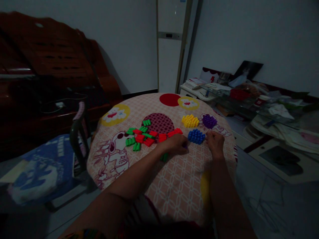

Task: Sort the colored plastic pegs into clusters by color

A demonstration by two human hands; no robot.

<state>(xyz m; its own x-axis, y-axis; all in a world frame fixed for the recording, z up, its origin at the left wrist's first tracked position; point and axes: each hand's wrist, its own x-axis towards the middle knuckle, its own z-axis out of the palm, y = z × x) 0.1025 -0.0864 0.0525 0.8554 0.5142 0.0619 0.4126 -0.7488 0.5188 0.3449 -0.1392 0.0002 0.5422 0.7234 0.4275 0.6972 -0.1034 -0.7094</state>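
Observation:
My left hand (177,144) is closed, low over the table just left of a cluster of blue beadlike pieces (196,136). A small dark purplish bit shows at its fingertips, too dim to name. My right hand (215,143) is also closed, its fingertips at the right edge of the blue cluster; whether it pinches anything is hidden. Behind the blue cluster lie a yellow cluster (190,121) and a purple cluster (209,121). Left of my left hand are several loose red pieces (149,142) and green pieces (130,142). One green piece (163,157) lies below my left forearm.
The round table has a patterned pink cloth (174,196). A chair with a blue cushion (47,169) stands at left, before a wooden bench (62,56). At right, a glass-topped cabinet (266,116) holds papers, bags and a red bowl (239,94). A tall white unit (169,59) stands behind.

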